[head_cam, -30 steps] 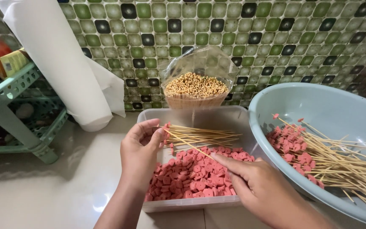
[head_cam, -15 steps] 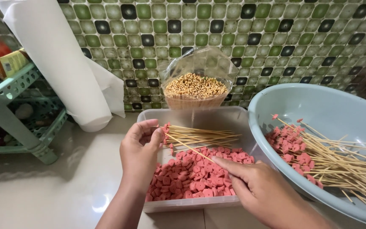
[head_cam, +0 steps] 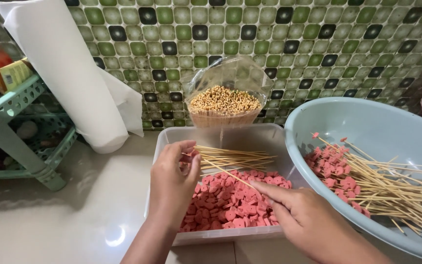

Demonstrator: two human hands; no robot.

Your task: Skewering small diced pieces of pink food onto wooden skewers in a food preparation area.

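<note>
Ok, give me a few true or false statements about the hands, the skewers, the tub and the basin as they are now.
1. The left hand pinches a thin bamboo skewer over the clear plastic tub. True.
2. The tub holds green slices. False: it holds pink-red round sausage slices.
3. The right hand rests in the pale blue round basin. False: its fingers reach into the tub's slices.
4. Loaded skewers lie in the basin. True.
5. The clear bag of bamboo sticks stands behind the tub. True.
</note>
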